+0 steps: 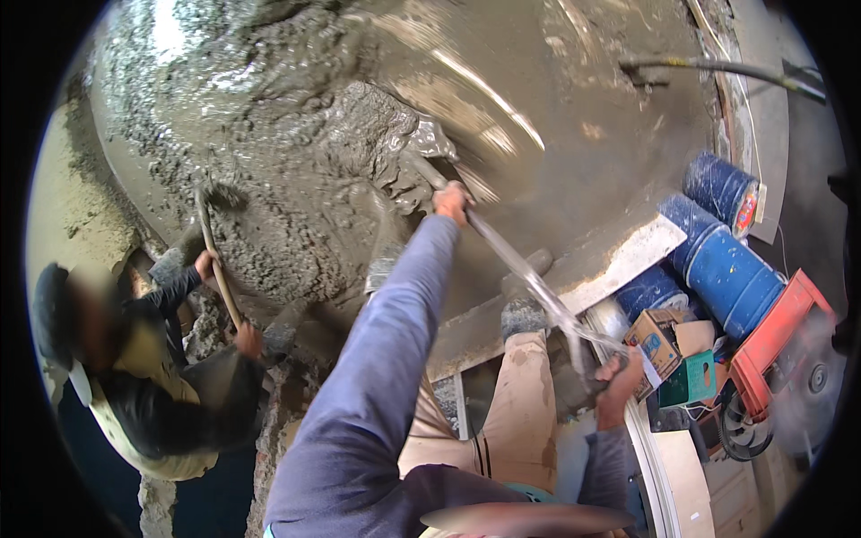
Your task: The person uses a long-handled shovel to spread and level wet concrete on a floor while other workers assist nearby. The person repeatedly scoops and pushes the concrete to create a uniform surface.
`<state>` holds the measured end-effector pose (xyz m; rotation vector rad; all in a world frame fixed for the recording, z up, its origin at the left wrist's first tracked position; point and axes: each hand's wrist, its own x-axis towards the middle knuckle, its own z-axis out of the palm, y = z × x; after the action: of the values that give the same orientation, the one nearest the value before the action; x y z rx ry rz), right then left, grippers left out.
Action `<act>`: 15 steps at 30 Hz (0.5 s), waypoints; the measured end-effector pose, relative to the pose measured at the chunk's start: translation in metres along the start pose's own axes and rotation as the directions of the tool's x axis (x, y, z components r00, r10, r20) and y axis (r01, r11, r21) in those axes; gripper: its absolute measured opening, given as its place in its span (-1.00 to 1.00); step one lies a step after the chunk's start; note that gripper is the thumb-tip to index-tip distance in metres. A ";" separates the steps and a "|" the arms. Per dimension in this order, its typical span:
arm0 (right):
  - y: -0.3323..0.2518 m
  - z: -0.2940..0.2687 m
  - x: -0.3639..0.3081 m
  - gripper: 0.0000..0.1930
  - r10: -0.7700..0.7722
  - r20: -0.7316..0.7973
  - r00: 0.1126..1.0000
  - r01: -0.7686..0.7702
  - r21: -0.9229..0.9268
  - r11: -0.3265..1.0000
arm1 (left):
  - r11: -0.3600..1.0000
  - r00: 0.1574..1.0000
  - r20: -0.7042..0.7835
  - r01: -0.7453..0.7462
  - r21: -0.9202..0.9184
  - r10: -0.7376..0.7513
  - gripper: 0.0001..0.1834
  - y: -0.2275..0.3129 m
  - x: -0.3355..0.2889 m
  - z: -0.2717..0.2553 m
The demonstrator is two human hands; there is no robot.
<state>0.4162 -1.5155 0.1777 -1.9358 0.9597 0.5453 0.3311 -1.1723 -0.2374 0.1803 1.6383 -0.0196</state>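
A shovel (525, 267) slants across the middle, held in both hands. My left hand (453, 203) is wrapped round the shaft low down, near the blade. At the top end of the shaft, my right hand (619, 377) grips the handle. The blade lies at the edge of a heap of wet concrete (363, 121), partly covered by it. Grey, wet mix spreads around it over the upper view, smoother to the right and coarser with gravel to the left. My boots stand in or beside the wet mix.
At left a co-worker (170, 377) holds another shovel (216, 255) in the mix. A mud-splashed board (628, 260) edges the mix at right. Beyond it are blue drums (731, 278), a cardboard box (657, 341), a green crate (689, 381) and an orange machine (780, 336). Another tool's shaft (717, 65) reaches in upper right.
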 end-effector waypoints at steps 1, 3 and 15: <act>-0.002 0.035 -0.020 -0.72 -0.051 0.037 0.998 0.050 0.018 0.999 | 0.997 1.000 -0.015 0.000 -0.074 -0.002 -0.79 0.043 0.004 -0.011; -0.018 0.102 -0.052 -0.74 -0.096 0.074 0.993 0.088 0.103 0.991 | 0.995 0.996 -0.027 -0.082 -0.060 0.081 -0.83 0.113 0.000 -0.028; -0.060 0.293 -0.281 -0.57 -0.626 0.777 0.072 0.871 0.257 0.419 | 0.774 0.635 0.611 0.034 -0.633 0.472 -0.63 0.504 -0.115 -0.162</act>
<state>0.2937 -1.1304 0.2504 -1.7632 -0.8547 0.7879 0.2430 -0.6673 -0.0619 -0.1084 0.6937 0.5674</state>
